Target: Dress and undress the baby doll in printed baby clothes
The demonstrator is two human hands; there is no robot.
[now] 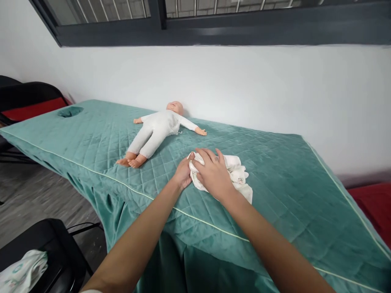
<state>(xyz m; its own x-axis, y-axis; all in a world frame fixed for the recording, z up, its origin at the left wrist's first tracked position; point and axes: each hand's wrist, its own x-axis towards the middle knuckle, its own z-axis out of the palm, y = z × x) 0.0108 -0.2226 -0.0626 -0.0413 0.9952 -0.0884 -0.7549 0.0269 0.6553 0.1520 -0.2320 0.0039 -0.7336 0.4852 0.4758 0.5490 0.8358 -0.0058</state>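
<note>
A bunched white cloth (236, 170) with faint small markings lies on the green quilted bed cover; its folds hide what kind of piece it is. My left hand (183, 171) is closed at the cloth's left edge, thumb up against the fabric. Over the top of it bends my right hand (214, 173), fingers curved and slightly apart on the bunched fabric, the two hands nearly touching. Beyond them a baby doll (160, 127) in a white long-sleeved suit lies on its back, arms spread, bare feet toward the near left.
The green bed (275, 158) has a face hole (70, 111) at its left end and stands against a white wall under a window. Black chairs (33, 91) are at the left. A printed white cloth (24, 272) rests on a near black chair (58, 244). Something red (371, 203) is at right.
</note>
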